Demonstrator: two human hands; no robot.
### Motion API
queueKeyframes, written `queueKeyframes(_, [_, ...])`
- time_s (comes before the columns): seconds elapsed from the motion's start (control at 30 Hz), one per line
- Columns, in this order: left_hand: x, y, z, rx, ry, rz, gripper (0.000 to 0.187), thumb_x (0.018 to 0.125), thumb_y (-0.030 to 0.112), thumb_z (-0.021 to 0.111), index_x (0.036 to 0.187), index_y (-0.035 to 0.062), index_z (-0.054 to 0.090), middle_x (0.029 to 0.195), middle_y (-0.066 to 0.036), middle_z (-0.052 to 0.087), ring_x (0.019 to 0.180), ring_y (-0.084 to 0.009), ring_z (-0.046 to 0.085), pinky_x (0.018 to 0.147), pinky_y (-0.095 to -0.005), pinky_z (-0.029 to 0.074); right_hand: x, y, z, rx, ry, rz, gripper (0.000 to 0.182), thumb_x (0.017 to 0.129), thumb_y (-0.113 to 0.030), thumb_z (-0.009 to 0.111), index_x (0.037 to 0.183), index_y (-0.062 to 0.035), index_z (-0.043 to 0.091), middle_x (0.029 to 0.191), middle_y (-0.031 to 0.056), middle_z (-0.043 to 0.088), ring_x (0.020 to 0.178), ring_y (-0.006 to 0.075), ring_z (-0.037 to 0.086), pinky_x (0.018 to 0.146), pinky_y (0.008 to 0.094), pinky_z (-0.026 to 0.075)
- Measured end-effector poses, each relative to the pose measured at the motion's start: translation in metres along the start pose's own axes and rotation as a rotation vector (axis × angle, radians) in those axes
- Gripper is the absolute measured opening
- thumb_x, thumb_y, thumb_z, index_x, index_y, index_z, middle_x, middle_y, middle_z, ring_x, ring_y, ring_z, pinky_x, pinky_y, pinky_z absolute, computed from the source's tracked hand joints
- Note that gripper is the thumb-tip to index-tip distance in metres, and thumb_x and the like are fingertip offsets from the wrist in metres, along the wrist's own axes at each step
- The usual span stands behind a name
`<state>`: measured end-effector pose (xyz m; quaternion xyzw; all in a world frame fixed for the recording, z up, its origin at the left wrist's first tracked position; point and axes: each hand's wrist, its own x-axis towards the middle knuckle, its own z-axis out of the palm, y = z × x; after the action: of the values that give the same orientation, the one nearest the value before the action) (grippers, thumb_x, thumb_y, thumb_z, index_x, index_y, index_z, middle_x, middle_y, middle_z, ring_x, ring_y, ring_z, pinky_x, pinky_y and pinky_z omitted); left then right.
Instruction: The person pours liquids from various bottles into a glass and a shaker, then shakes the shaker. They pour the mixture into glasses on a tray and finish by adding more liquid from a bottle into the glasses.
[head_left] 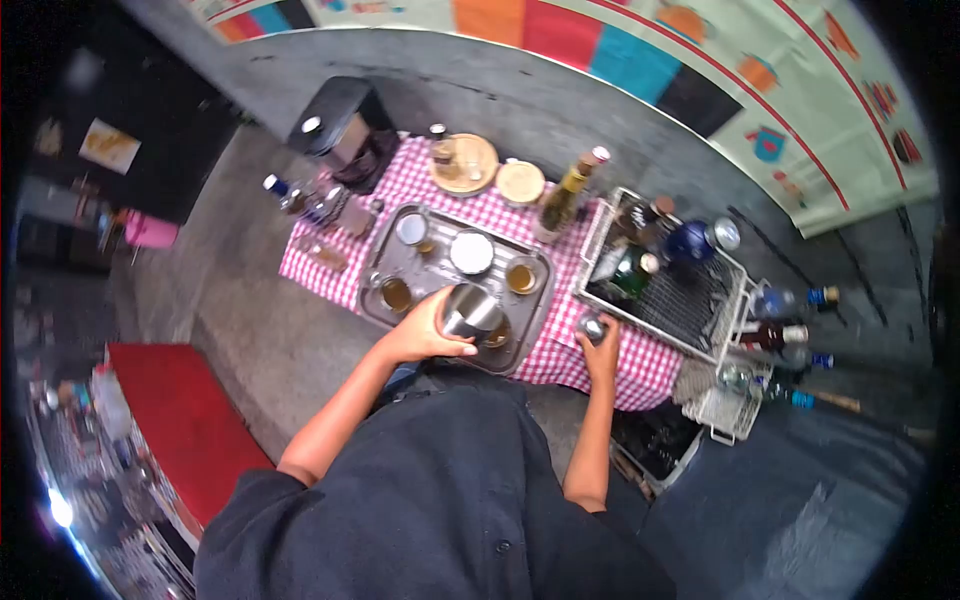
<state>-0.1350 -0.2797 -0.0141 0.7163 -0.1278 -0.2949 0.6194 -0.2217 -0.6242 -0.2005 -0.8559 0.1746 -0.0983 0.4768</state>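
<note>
My left hand [420, 332] is wrapped round a metal shaker tin [472, 311], tilted over the front of a metal tray [545, 305]. Close by the tin stands a small glass of brown liquid [497, 336], partly covered by it. More such glasses are on the tray, one at the left [396, 294] and one at the right [521, 279]. Behind them sits a round container with a white top [472, 252]. My right hand [603, 352] grips a small shiny metal piece [592, 328] at the tablecloth beside the tray; its exact kind I cannot tell.
A wire basket [718, 345] with several bottles stands right of the tray. Behind the tray are a tall bottle [563, 203] and round wooden boards [466, 165]. Bottles [350, 217] and a black machine [345, 130] are at the left. A checked cloth [645, 375] covers the table.
</note>
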Motion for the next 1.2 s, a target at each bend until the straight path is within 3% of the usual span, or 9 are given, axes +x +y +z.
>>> queueKeyframes(0.03, [-0.001,0.003,0.003,-0.148,0.013,-0.091,0.09,0.062,0.019,0.089,0.134,-0.0062,0.04,0.13,-0.014,0.05,0.123,-0.022,0.047,0.102,-0.0341,0.042,-0.003,0.0,0.0,0.011,0.011,-0.026,0.056,0.07,-0.005,0.081,0.115,-0.0034,0.048,0.122,0.0185,0.056,0.114,0.0319,0.055,0.098,0.0376,0.043])
queueKeyframes(0.13, [0.005,-0.015,-0.004,0.375,0.031,0.075,0.099,0.06,0.038,0.088,0.132,-0.0102,0.042,0.126,-0.023,0.048,0.125,-0.0327,0.044,0.107,-0.0391,0.033,0.0,-0.003,-0.007,-0.061,-0.061,0.073,0.061,0.069,-0.008,0.083,0.118,-0.0026,0.048,0.123,0.0191,0.057,0.114,0.0304,0.057,0.098,0.0366,0.044])
queueKeyframes(0.33, [0.005,-0.013,-0.011,0.332,0.087,0.137,0.094,0.061,0.036,0.089,0.131,-0.0077,0.043,0.121,-0.018,0.049,0.121,-0.0307,0.048,0.104,-0.0384,0.037,0.012,-0.005,-0.024,-0.122,-0.182,0.191,0.082,0.066,-0.003,0.084,0.134,0.0016,0.037,0.134,0.0249,0.049,0.127,0.0323,0.05,0.106,0.0373,0.04])
queueKeyframes(0.47, [0.002,-0.013,-0.025,0.372,0.143,0.167,0.091,0.062,0.033,0.089,0.132,-0.0033,0.044,0.124,-0.016,0.049,0.121,-0.0302,0.049,0.105,-0.039,0.037,-0.001,0.006,-0.043,-0.296,-0.096,0.066,0.089,0.067,-0.009,0.084,0.138,0.0046,0.033,0.136,0.0228,0.044,0.127,0.034,0.047,0.109,0.0397,0.037])
queueKeyframes(0.57, [-0.005,-0.008,-0.041,0.384,0.183,0.227,0.091,0.061,0.033,0.089,0.132,-0.0031,0.044,0.128,-0.017,0.049,0.124,-0.0313,0.048,0.106,-0.0396,0.036,-0.008,-0.084,-0.055,-0.04,-0.148,0.463,0.069,0.079,-0.013,0.076,0.135,0.0024,0.039,0.127,0.0208,0.052,0.111,0.0263,0.057,0.094,0.0383,0.048])
queueKeyframes(0.63, [-0.011,0.0,-0.054,0.387,0.186,0.199,0.09,0.061,0.03,0.088,0.133,-0.0007,0.044,0.131,-0.017,0.048,0.126,-0.0318,0.047,0.107,-0.0399,0.036,-0.016,-0.122,-0.039,-0.027,-0.126,0.38,0.061,0.083,-0.015,0.074,0.133,0.0011,0.043,0.119,0.0174,0.056,0.104,0.0222,0.059,0.087,0.0354,0.051])
queueKeyframes(0.83, [-0.011,0.001,-0.106,0.493,0.044,0.233,0.088,0.057,0.019,0.085,0.134,0.0041,0.045,0.132,-0.017,0.05,0.127,-0.0335,0.046,0.108,-0.0421,0.037,-0.014,-0.277,0.069,0.207,-0.543,-0.167,0.091,0.07,-0.024,0.085,0.143,-0.0043,0.034,0.139,0.0183,0.045,0.121,0.0288,0.052,0.101,0.0414,0.044])
queueKeyframes(0.97, [-0.011,-0.011,-0.146,0.464,0.076,0.313,0.09,0.058,0.021,0.086,0.136,0.0029,0.044,0.135,-0.018,0.049,0.128,-0.0341,0.046,0.108,-0.0441,0.036,0.003,-0.344,0.142,-0.018,-0.565,-0.48,0.093,0.069,-0.024,0.085,0.142,-0.0003,0.032,0.133,0.0214,0.046,0.121,0.0378,0.051,0.1,0.0431,0.044])
queueKeyframes(1.2, [-0.018,-0.015,-0.217,0.57,0.152,0.28,0.087,0.066,0.016,0.081,0.14,0.0039,0.038,0.139,-0.016,0.045,0.13,-0.036,0.043,0.109,-0.0439,0.035,0.045,-0.389,0.212,-0.151,-0.689,-0.527,0.074,0.064,-0.013,0.078,0.127,0.0019,0.041,0.118,0.0226,0.051,0.112,0.0401,0.054,0.094,0.0429,0.046])
